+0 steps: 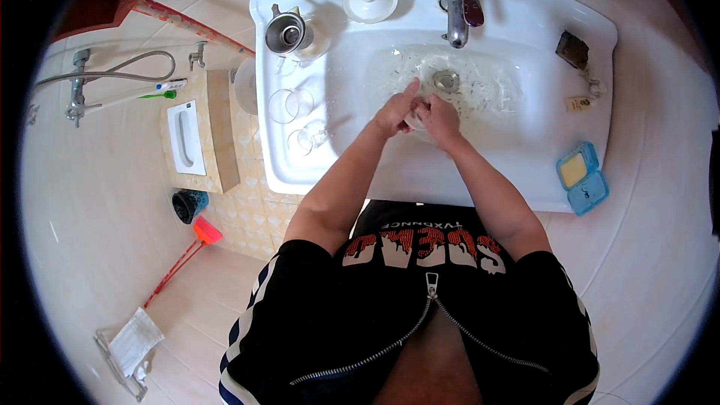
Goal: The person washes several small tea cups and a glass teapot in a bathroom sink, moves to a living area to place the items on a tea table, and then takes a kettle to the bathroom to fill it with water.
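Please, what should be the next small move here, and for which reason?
Perhaps move the pale piece toward the faucet for rinsing: left hand and right hand hold it short of there, and dark specks dot the basin.

On the white ceramic sink [517, 180], a round white lid [370, 1] lies left of the metal faucet [459, 0]; farther left sits a round metal strainer [285, 33], a clear glass cup [289, 106] nearer. At right, a dark rectangular block [572, 50] lies beyond a blue plastic box [589, 189]. Before the faucet, the left hand [394, 114] and right hand [441, 120] flank a small whitish object [413, 121].
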Motion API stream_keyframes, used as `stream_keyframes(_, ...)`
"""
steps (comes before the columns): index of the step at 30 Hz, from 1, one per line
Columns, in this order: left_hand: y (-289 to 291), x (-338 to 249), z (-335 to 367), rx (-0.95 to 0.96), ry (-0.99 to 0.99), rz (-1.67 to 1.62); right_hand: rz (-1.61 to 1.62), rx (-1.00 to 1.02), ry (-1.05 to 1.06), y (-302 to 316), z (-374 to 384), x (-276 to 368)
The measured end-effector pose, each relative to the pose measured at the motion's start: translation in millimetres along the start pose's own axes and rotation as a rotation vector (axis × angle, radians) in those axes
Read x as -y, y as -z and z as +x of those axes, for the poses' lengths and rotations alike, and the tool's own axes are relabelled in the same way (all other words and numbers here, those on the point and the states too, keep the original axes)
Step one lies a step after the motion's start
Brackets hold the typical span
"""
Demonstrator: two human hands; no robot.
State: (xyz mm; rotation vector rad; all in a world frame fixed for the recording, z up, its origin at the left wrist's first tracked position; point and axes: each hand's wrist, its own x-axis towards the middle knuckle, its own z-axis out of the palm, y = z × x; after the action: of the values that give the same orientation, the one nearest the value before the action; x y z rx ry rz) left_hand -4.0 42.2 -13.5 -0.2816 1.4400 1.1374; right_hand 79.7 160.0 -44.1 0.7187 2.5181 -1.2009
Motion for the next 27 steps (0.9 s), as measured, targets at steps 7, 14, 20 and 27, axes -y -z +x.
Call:
stream_keyframes(7,-58,40,24,-0.307,-0.538,-0.473,0.032,-0.198,-0.065,6,31,-33)
stream_keyframes(14,5,43,29,-0.432,-0.295,-0.007,-0.148,-0.242,-0.166,30,21,-55)
stream_keyframes(20,-8,50,51,-0.593,-0.451,0.219,0.24,-0.171,-0.055,-3,26,-50)
stream_keyframes(27,0,55,43,-0.164,-0.299,-0.134,-0.07,-0.202,0.055,16,-20,26)
